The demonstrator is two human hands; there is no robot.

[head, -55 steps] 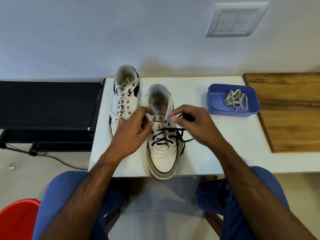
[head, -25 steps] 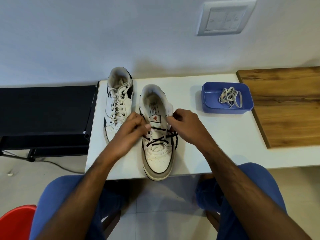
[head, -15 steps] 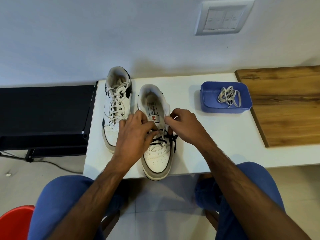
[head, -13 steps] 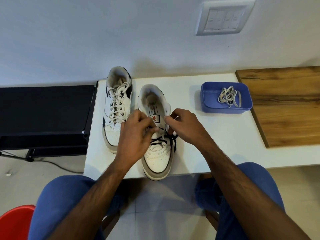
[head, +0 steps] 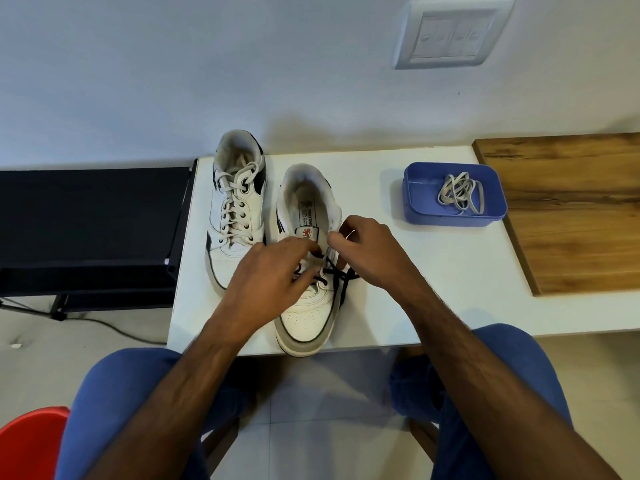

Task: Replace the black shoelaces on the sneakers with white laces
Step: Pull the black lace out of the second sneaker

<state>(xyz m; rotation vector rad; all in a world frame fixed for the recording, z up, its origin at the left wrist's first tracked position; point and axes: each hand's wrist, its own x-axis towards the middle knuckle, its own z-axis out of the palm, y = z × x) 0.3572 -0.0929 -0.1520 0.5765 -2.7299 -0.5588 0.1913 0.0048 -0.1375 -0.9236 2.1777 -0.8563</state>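
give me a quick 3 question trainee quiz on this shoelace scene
1. True or false: the left sneaker already has white laces.
2. Where is the spare white lace? A) in the blue tray B) on the wooden board C) on the floor
3. Fill in: both the left hand and the right hand work at the ____ lace on the right sneaker.

Key: 1 true; 2 A; 3 black
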